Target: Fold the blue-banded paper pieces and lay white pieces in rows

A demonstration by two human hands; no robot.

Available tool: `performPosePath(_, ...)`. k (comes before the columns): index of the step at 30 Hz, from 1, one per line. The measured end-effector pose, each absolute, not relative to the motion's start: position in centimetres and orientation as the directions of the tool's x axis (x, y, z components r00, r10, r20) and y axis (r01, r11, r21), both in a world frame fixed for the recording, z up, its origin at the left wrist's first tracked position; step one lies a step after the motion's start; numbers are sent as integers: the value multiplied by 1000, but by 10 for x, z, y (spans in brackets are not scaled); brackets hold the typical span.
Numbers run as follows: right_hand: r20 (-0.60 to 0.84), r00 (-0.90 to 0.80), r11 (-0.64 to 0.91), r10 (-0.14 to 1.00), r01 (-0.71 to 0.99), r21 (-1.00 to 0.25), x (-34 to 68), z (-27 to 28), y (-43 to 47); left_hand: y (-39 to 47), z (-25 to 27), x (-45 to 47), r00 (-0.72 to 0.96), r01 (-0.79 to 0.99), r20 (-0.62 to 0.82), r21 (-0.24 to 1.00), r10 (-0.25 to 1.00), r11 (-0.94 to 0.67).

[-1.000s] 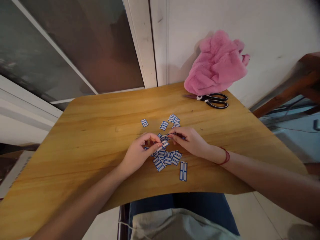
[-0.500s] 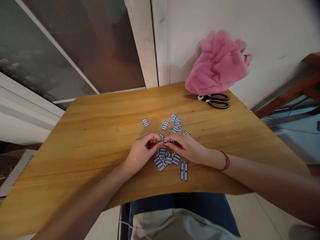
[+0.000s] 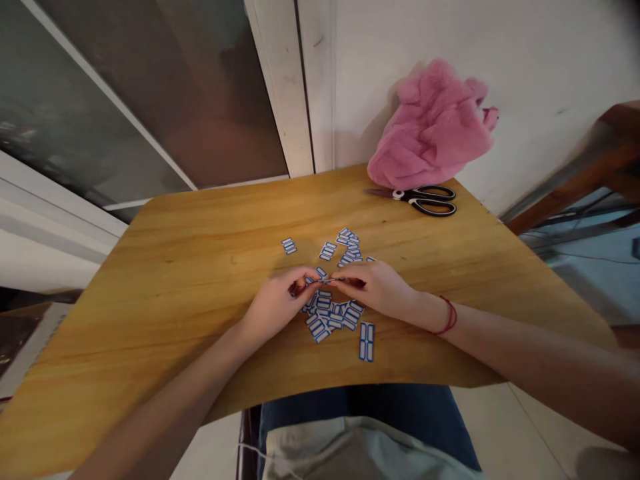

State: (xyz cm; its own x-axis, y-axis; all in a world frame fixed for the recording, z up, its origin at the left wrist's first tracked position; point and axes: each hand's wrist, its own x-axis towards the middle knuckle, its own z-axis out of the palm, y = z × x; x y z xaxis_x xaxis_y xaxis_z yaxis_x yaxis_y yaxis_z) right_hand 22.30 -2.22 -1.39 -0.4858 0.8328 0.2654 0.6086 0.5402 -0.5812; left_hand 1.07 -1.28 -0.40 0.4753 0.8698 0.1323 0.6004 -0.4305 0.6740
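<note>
Middle of the table (image 3: pixel 200 260): a small label (image 3: pixel 328 281), seen nearly edge-on, is held low over the pile. One end is pinched between thumb and fingers of the left hand (image 3: pixel 278 299); the other side is pinched the same way by the right hand (image 3: pixel 386 288). Whether one piece or two is gripped cannot be told.

Step in hand: handling of the label at its edges, fingertips nearly meeting. Fine thumb-and-finger control seems to be called for in any further move, the piece being thin and its neighbours close beneath.

Loose pile (image 3: pixel 330 317) of blue-edged labels is overlapped just below the fingers; another cluster (image 3: pixel 350 247) is spread beyond. A lone label (image 3: pixel 367 342) is set apart, nearer the front edge, by which the lap is bordered.

Room: a broad stretch of wood is offered to the left. At the far right, scissors (image 3: pixel 425 200) are laid beside pink cloth (image 3: pixel 433 127), well apart from both hands.
</note>
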Motion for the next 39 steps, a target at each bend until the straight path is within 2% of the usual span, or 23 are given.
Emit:
performPosePath(3, 254, -468, 528, 846, 677, -512, 223, -14, -21, -10, -8, 10, 495, 622, 87, 660, 865, -422)
performPosePath(7, 219, -431, 483, 875, 751, -450, 222, -13, -20, -5, -10, 11, 545, 628, 124, 595, 829, -501)
performPosePath(18, 180, -475, 497, 861, 715, -491, 221, -14, -20, -5, -15, 14, 577, 583, 116, 634, 808, -508)
performPosePath(34, 219, -476, 516, 852, 687, -512, 222, -17, -16, -4, -13, 16, 587, 581, 159, 600, 794, -550)
performPosePath(39, 347, -410, 536, 844, 597, -597, 226, -9, -13, -6, -7, 12, 528, 518, 159, 718, 834, -465)
